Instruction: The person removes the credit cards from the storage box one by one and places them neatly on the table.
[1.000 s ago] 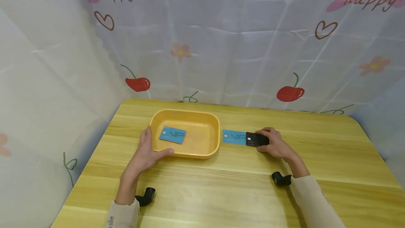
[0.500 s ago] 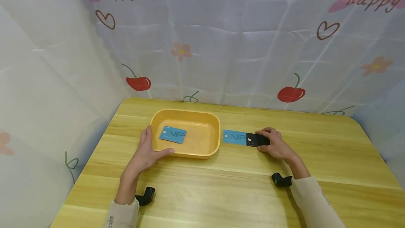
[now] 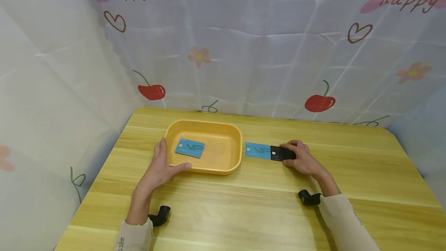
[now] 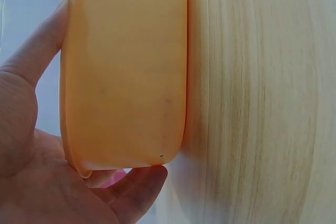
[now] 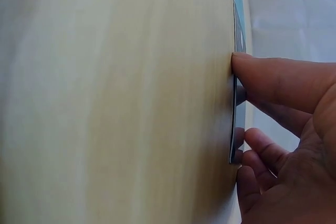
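Little has shifted: your left hand [image 3: 161,169] grips the yellow tray [image 3: 223,151]; your right hand [image 3: 306,161] pinches the seemingly unlifted black VIP card [image 3: 277,153].

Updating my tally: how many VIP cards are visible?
3: blue rectangular card in the yellow plastic tray; another blue card on the wooden table; black rectangular card in the right grip. Others may hide underneath.

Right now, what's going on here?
A person's left hand holds the left end of a yellow tray, thumb on its near rim. A blue VIP card lies inside. To the tray's right, the right hand grips a black VIP card at the tabletop. Its left end meets a second blue card; whether they overlap is unclear.
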Available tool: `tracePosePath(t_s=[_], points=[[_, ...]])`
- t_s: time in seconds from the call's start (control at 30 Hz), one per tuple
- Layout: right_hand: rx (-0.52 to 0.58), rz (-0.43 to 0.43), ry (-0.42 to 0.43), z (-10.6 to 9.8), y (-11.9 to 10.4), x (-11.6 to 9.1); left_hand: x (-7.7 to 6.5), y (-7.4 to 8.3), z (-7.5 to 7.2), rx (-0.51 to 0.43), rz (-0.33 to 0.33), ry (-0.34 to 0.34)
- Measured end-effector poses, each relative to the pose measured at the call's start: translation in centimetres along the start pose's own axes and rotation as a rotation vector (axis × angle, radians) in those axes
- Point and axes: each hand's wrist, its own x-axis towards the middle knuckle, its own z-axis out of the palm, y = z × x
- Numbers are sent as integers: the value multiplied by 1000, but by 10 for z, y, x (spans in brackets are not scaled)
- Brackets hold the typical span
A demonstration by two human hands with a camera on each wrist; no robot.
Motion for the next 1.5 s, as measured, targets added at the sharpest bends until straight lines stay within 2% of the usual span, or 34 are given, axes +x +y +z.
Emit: tracePosePath(t_s=[0.27, 0.73, 0.93, 1.03, 1.2, 1.4, 1.5], points=[[21, 13, -7, 0, -3, -1, 0, 0, 0, -3, -3, -6], [176, 75, -5, -8, -26, 3, 1, 0, -1, -7, -7, -2], [132, 2, 102, -7, -38, 1, 2, 0, 0, -12, 5, 1], [155, -54, 156, -5, -50, 2, 2, 0, 0, -14, 6, 1], [232, -121, 190, 0, -72, 4, 1, -1, 0, -16, -7, -1], [404, -145, 199, 4, -90, 7, 0, 1, 0, -13, -7, -4], [447, -148, 198, 8, -96, 8, 0, 1, 1, -15, -8, -5]])
